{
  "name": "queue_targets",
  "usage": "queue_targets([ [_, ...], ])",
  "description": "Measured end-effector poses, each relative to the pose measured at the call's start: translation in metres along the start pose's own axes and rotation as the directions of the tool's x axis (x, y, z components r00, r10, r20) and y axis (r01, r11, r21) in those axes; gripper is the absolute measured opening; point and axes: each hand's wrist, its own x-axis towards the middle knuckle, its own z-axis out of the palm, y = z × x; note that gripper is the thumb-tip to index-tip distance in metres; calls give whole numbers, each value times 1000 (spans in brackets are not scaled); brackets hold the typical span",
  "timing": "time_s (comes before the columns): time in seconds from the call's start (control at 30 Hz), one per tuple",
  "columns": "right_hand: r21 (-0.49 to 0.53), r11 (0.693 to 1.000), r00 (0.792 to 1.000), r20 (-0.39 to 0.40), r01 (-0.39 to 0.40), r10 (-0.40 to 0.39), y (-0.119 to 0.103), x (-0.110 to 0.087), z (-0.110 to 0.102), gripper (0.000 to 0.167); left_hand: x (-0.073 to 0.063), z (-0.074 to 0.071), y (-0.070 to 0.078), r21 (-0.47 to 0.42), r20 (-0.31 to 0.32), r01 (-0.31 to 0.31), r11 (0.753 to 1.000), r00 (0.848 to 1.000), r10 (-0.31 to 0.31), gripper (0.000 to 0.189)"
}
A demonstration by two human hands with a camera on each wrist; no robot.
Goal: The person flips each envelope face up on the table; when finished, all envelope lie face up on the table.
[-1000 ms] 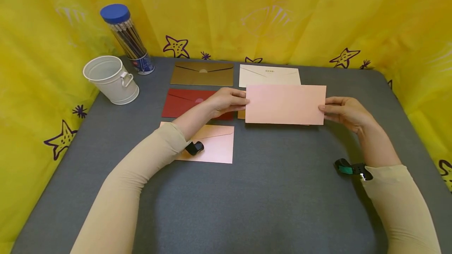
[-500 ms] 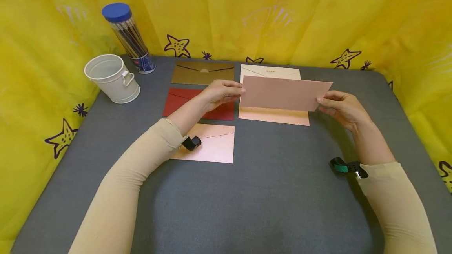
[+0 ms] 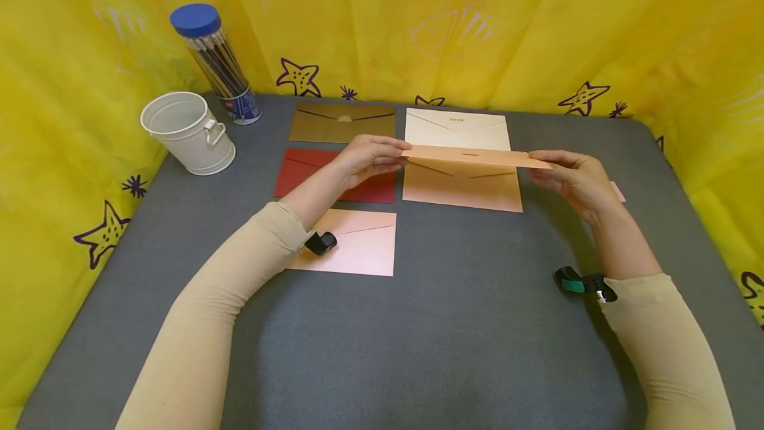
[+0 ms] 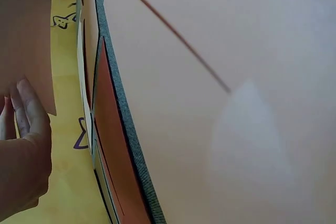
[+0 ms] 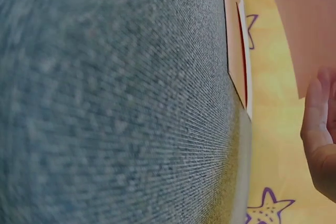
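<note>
A plain peach-pink envelope [image 3: 471, 156] is held above the table, tilted nearly edge-on in the head view. My left hand [image 3: 374, 159] pinches its left end, and my right hand [image 3: 575, 183] pinches the right end. In the left wrist view, the fingers of the left hand [image 4: 29, 140] press against the sheet-like side of the envelope [image 4: 26, 40]. The right wrist view catches the right hand [image 5: 320, 129] at the envelope's [image 5: 317, 24] lower corner. Directly below lies an orange-peach envelope [image 3: 462, 186], flap side up, partly covered.
Behind is a cream envelope [image 3: 453, 130]. Left of it lie a gold-brown envelope [image 3: 343, 126], a red envelope [image 3: 298, 171] and a pale pink envelope [image 3: 358, 254]. A white bucket [image 3: 191, 138] and a blue-lidded pencil tub [image 3: 217, 65] stand back left. Yellow cloth [image 3: 382, 25] surrounds the table [image 3: 418, 344].
Both hands have tipped the pink envelope from its broad face towards the head camera to almost flat, edge-on. The orange-peach envelope beneath is more exposed. The right hand has shifted slightly left.
</note>
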Motion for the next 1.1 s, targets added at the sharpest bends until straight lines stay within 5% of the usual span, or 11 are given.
queue_targets([
  [0.17,-66,998,1000,-11,-20,19,2,1,1,20,2,-1,-3,11,-32,15,1000,999,-14,25],
  [0.37,-45,996,997,5,-73,73,4,3,2,24,1,1,-7,54,1,5,999,1000,-5,14],
  [0.57,-79,993,996,-3,-84,85,6,3,3,42,1,1,-8,54,31,55,997,998,-57,49],
  [0.77,-89,991,995,-9,-96,96,7,3,1,40,-1,0,-9,138,149,84,987,983,-105,79],
  [0.93,-115,988,994,15,-104,106,6,4,1,37,2,0,-11,155,175,80,985,979,-107,69],
  [1.1,-152,982,990,73,-111,123,4,4,4,37,4,6,-10,263,196,54,963,975,-108,47],
])
